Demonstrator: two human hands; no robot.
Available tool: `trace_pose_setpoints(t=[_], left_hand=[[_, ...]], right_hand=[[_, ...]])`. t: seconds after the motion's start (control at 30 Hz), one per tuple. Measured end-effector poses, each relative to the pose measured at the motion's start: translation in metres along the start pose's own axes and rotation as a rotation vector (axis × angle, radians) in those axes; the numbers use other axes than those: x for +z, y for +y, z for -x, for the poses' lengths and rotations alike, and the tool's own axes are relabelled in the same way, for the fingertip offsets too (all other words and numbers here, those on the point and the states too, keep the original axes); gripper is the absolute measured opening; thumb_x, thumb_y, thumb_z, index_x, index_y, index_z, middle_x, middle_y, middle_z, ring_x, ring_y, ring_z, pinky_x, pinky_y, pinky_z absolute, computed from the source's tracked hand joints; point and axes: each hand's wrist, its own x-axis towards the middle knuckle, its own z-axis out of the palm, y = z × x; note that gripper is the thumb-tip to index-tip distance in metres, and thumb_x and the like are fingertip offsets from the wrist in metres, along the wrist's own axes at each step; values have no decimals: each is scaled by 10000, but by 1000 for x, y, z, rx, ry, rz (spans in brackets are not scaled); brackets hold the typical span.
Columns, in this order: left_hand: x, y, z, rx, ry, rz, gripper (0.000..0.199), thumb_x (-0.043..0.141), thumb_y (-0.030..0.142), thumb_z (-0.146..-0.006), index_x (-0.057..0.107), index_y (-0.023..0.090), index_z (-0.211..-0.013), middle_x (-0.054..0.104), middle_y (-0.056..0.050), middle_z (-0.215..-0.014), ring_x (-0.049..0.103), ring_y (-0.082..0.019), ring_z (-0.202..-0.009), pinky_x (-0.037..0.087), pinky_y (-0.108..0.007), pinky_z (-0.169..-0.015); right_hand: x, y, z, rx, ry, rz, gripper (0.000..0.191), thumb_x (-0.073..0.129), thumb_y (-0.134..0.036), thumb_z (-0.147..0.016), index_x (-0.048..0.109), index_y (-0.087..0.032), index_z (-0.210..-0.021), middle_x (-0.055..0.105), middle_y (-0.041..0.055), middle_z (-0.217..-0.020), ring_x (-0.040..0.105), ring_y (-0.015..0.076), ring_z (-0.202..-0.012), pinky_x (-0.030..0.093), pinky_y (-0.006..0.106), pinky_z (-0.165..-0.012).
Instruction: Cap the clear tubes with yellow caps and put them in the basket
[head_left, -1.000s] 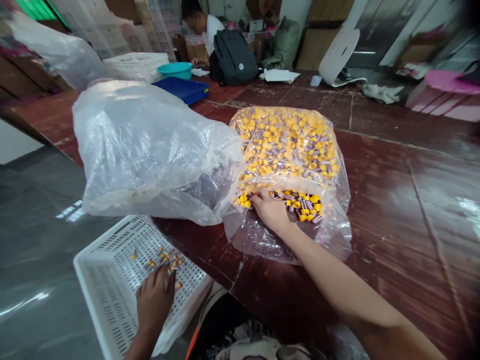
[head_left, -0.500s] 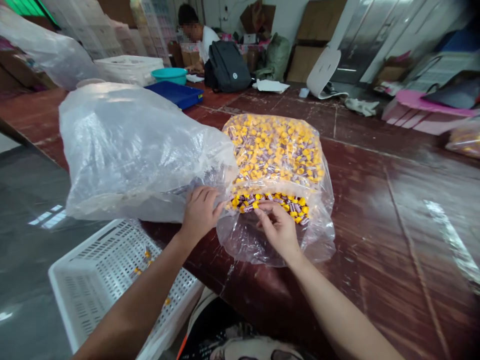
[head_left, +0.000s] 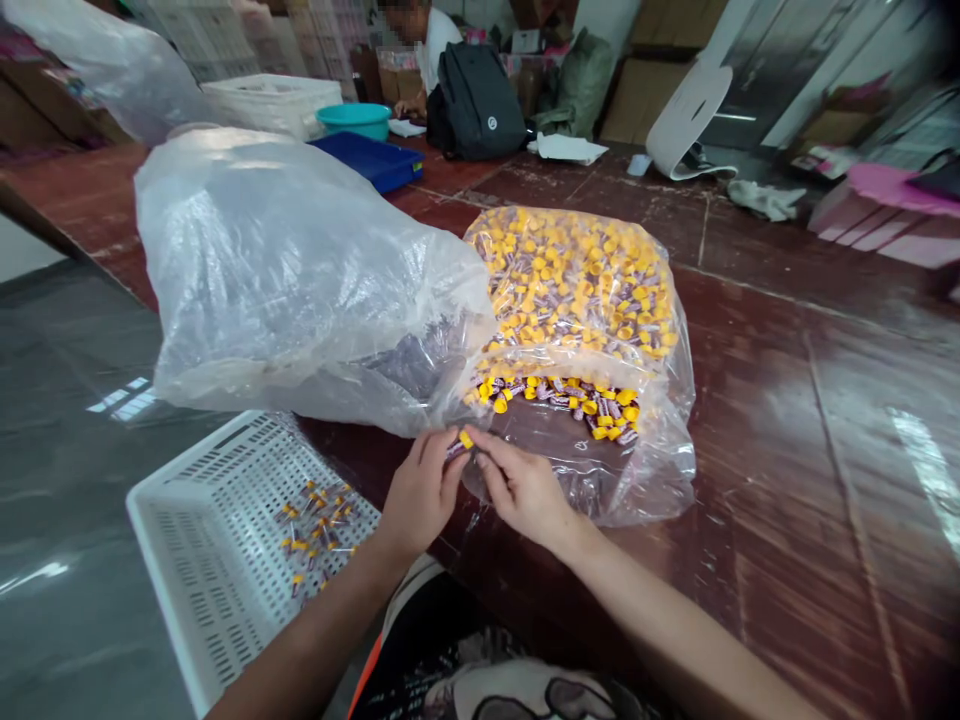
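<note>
Between my hands, just in front of the open bag, is a small dark purple, printed piece with a yellow cap [head_left: 466, 438]. My left hand [head_left: 421, 492] is closed around its purple end. My right hand [head_left: 527, 492] pinches it at the yellow end. Beyond them lies a clear plastic bag [head_left: 600, 485] full of similar yellow-and-purple pieces [head_left: 577, 275]; several spill loose at its mouth. Below my left forearm is a white slatted basket [head_left: 169, 570], holding several thin clear pieces with yellow ends [head_left: 319, 520].
A large, puffed translucent bag [head_left: 300, 260] lies left on the dark red table [head_left: 757, 400]. Farther back are a blue tray [head_left: 375, 160], a turquoise basin [head_left: 354, 121], a white crate [head_left: 274, 100] and a dark backpack [head_left: 480, 100]. A person [head_left: 439, 45] sits behind the backpack.
My right hand has come back from the loose pieces at the bag's mouth, with one piece. My left hand has left the translucent bag's edge and met it. The view has shifted slightly.
</note>
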Motion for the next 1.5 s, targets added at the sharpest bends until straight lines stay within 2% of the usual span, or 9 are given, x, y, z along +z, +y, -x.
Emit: trace_pose_setpoints(t=[0.1, 0.2, 0.37, 0.47, 0.6, 0.73, 0.83, 1.1, 1.5], left_hand=[[-10, -25, 60, -46, 65, -89, 340, 559, 220, -936, 513, 186, -1271, 632, -98, -1113, 622, -213, -1051, 528, -355, -938], [-17, -74, 144, -284, 201, -329, 356, 595, 323, -903, 551, 161, -1217, 654, -132, -1091, 644, -268, -989, 535, -428, -901], [-19, -155, 238, -773, -186, -517, 366, 429, 436, -929, 631, 154, -1045, 714, -150, -975, 681, -344, -872, 538, -495, -759], [-22, -158, 211, -642, -41, -660, 380, 440, 425, -935, 629, 146, -1113, 700, -181, -1084, 654, -378, -986, 496, -552, -831], [-25, -104, 86, -60, 441, -589, 412, 617, 281, -879, 546, 176, -1271, 649, -172, -1187, 583, -309, -1139, 385, -510, -1023], [-11, -60, -53, 75, 260, -534, 388, 622, 251, -883, 598, 244, -1270, 605, -136, -1279, 525, -324, -1169, 354, -516, -1028], [5, -53, -109, 66, 33, -542, 266, 669, 268, -848, 687, 234, -1111, 602, -130, -1276, 492, -372, -1183, 393, -527, -953], [9, 0, -61, 236, -15, -199, 257, 554, 270, -944, 557, 180, -1185, 667, -95, -1140, 594, -251, -1105, 431, -463, -1008], [24, 17, -17, -18, 12, -8, 233, 490, 249, -976, 491, 208, -1205, 603, -94, -1107, 626, -210, -1055, 550, -368, -912]], right_hand=[[-5, 11, -4, -28, -150, 41, 428, 447, -240, -998, 500, -279, -1420, 631, -3, -1356, 637, 152, -1176, 534, 314, -1010], [-20, 41, -17, 143, -36, 298, 338, 435, -307, -1012, 589, -282, -1311, 671, 13, -1276, 667, 178, -1091, 567, 320, -907], [-32, 92, -43, 398, -57, 871, 363, 469, -413, -994, 582, -271, -1308, 616, 93, -1279, 667, 223, -888, 504, 292, -620], [-29, 102, -47, 407, -42, 980, 366, 493, -433, -981, 600, -217, -1257, 596, 134, -1267, 626, 254, -968, 461, 286, -605], [-26, 104, -41, 397, 29, 1005, 319, 425, -403, -1007, 653, -221, -1135, 600, 124, -1221, 602, 245, -970, 413, 274, -584], [-29, 97, -36, 354, 124, 964, 308, 447, -375, -989, 672, -211, -1122, 615, 107, -1219, 622, 213, -889, 366, 271, -532], [-41, 84, -28, 323, 195, 790, 298, 494, -363, -968, 658, -211, -1165, 668, 82, -1132, 637, 185, -787, 411, 271, -553], [-67, 29, -1, 57, 261, 36, 309, 547, -273, -971, 611, -242, -1272, 664, 72, -1202, 646, 189, -1064, 540, 354, -934], [-4, 11, 6, 63, 96, -114, 637, 406, -83, -923, 386, -317, -1515, 540, 74, -1394, 552, 184, -1265, 465, 376, -1095]])
